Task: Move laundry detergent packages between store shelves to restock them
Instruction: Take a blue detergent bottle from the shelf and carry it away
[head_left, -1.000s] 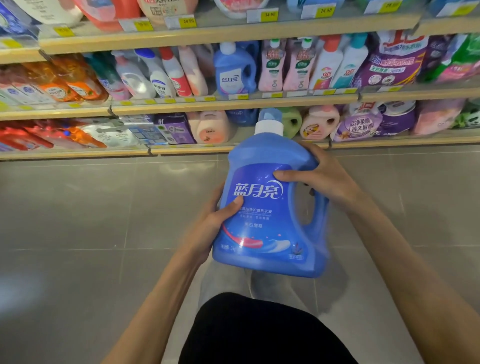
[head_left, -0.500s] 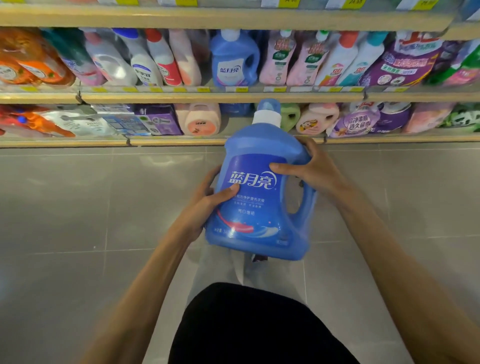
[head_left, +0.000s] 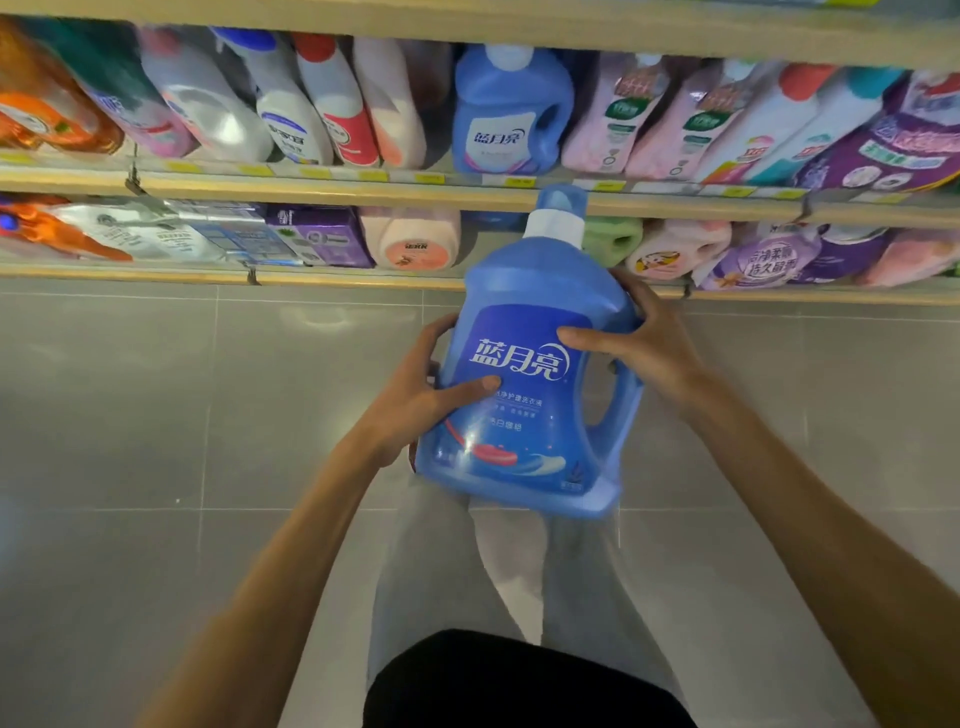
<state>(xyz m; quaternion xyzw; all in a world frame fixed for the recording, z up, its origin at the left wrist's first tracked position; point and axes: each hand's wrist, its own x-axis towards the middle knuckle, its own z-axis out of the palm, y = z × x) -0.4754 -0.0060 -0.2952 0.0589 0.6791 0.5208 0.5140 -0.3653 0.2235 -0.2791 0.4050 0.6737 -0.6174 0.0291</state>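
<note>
A large blue detergent jug (head_left: 524, 415) with a white collar and blue cap hangs in front of me, label up, cap pointing at the bottom shelf. My left hand (head_left: 421, 395) grips its left side, thumb on the label. My right hand (head_left: 639, 343) clasps the upper right side by the handle. A gap (head_left: 493, 223) in the bottom shelf lies just beyond the cap, between a peach jug (head_left: 415, 241) and a green jug (head_left: 610, 241). A matching blue jug (head_left: 511, 111) stands on the shelf above.
The wooden-edged shelves (head_left: 363, 189) hold several bottles, pouches and boxes packed side by side. Purple refill pouches (head_left: 769, 262) fill the lower right. Grey floor tiles (head_left: 130, 415) stretch below the bottom shelf. My legs and dark shirt show beneath the jug.
Both hands have carried the blue jug forward and lower toward the bottom shelf. The view has dropped and moved closer, so the top shelf has left the frame.
</note>
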